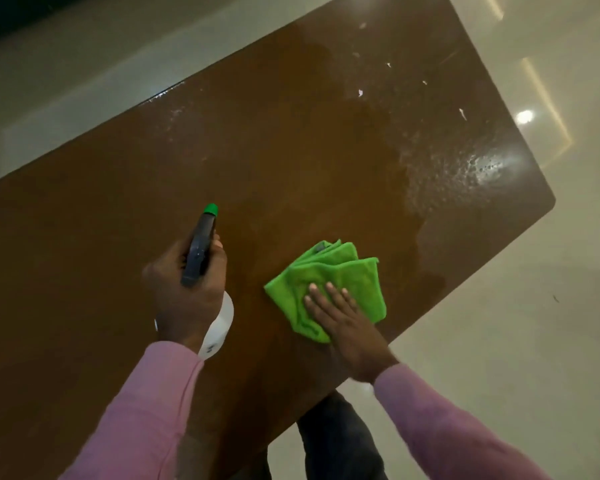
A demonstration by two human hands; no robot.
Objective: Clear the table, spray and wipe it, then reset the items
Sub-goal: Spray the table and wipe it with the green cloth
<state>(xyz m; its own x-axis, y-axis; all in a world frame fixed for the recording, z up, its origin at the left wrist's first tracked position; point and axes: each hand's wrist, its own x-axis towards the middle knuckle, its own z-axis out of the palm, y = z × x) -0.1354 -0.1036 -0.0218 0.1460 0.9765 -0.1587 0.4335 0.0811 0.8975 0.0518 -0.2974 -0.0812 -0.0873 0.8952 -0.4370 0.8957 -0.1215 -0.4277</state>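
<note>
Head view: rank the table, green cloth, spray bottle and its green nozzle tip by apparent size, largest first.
1. Table
2. Cloth
3. Bottle: longer than the cloth but narrower, and partly hidden by the left hand, so places 2 and 3 are unsure
4. Nozzle tip

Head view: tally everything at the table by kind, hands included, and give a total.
White spray bottle with dark grey trigger head and green nozzle: 1
Folded green microfibre cloth: 1
Glossy brown wooden table: 1
Hands: 2, the left hand gripping the bottle, the right hand flat on the cloth
Total: 5
</note>
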